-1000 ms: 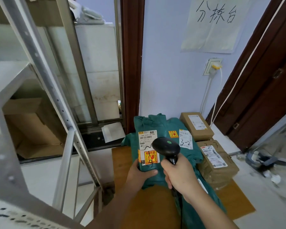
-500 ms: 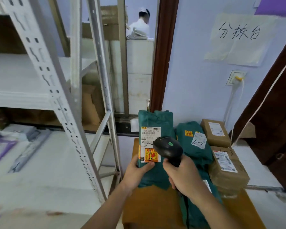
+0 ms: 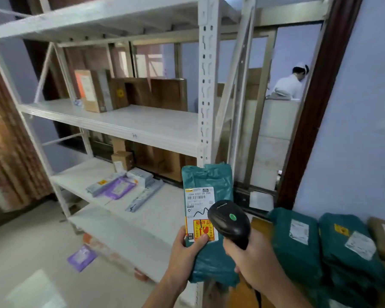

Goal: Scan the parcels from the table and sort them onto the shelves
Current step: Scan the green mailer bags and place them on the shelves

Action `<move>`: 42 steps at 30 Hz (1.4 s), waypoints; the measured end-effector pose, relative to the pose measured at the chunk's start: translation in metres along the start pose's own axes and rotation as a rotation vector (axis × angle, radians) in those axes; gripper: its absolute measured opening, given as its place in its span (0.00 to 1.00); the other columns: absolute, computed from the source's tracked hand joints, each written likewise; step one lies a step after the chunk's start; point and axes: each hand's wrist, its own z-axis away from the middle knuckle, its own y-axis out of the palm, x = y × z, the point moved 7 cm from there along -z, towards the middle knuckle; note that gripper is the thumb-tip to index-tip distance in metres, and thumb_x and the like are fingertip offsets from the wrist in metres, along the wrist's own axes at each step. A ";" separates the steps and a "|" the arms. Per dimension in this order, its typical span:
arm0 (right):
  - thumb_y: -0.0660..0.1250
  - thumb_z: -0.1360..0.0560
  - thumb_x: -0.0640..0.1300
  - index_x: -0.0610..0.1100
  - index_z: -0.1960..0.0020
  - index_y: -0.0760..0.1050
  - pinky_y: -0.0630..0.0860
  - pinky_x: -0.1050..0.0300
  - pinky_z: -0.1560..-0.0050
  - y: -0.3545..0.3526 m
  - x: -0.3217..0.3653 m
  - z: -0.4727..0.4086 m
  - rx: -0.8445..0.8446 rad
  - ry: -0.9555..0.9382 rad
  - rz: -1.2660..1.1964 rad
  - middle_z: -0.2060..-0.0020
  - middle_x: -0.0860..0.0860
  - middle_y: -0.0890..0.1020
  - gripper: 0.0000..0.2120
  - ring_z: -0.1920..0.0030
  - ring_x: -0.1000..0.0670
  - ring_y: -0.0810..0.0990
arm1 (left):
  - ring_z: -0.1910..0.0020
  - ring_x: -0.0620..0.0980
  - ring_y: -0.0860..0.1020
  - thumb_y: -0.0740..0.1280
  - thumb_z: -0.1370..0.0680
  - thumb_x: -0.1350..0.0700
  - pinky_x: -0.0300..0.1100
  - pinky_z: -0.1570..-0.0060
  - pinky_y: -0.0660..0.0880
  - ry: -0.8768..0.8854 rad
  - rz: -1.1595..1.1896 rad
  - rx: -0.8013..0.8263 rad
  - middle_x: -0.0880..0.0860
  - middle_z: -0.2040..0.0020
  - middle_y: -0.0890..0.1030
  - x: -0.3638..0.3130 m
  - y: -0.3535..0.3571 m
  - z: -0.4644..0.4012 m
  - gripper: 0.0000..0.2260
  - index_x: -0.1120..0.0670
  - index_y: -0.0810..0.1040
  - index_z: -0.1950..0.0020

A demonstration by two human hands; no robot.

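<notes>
Teal plastic, slick and soft: the parcel [image 3: 209, 218] is held upright in front of the shelves [image 3: 129, 127], gripped low by the left hand [image 3: 185, 256] with the thumb pressed on its label [image 3: 200, 213]. The scanner [image 3: 229, 223] is clenched in the right hand [image 3: 251, 261], hovering over the label's lower part. A misread could be caused by that thumb, and a slip by the low grip.
</notes>
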 end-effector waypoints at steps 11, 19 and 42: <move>0.74 0.31 0.35 0.53 0.28 0.71 0.68 0.62 0.39 0.162 0.137 -0.002 -0.020 -0.156 -0.045 0.42 0.56 0.81 0.34 0.41 0.55 0.76 | 0.49 0.58 0.87 0.79 0.27 0.58 0.50 0.50 0.83 0.199 -0.027 -0.243 0.56 0.48 0.88 -0.127 -0.191 0.028 0.18 0.55 0.82 0.38; 0.73 0.28 0.33 0.54 0.27 0.68 0.67 0.64 0.37 0.241 0.219 -0.015 0.016 -0.283 -0.064 0.41 0.59 0.78 0.34 0.38 0.56 0.75 | 0.49 0.54 0.87 0.77 0.25 0.57 0.45 0.53 0.83 0.270 -0.073 -0.273 0.52 0.48 0.89 -0.201 -0.279 0.019 0.14 0.51 0.82 0.40; 0.71 0.28 0.33 0.58 0.26 0.66 0.70 0.59 0.32 0.354 0.330 -0.199 -0.008 -0.451 -0.086 0.37 0.62 0.76 0.36 0.37 0.59 0.74 | 0.47 0.53 0.87 0.81 0.30 0.46 0.54 0.44 0.83 0.385 -0.121 -0.226 0.51 0.47 0.88 -0.314 -0.397 -0.174 0.23 0.50 0.81 0.38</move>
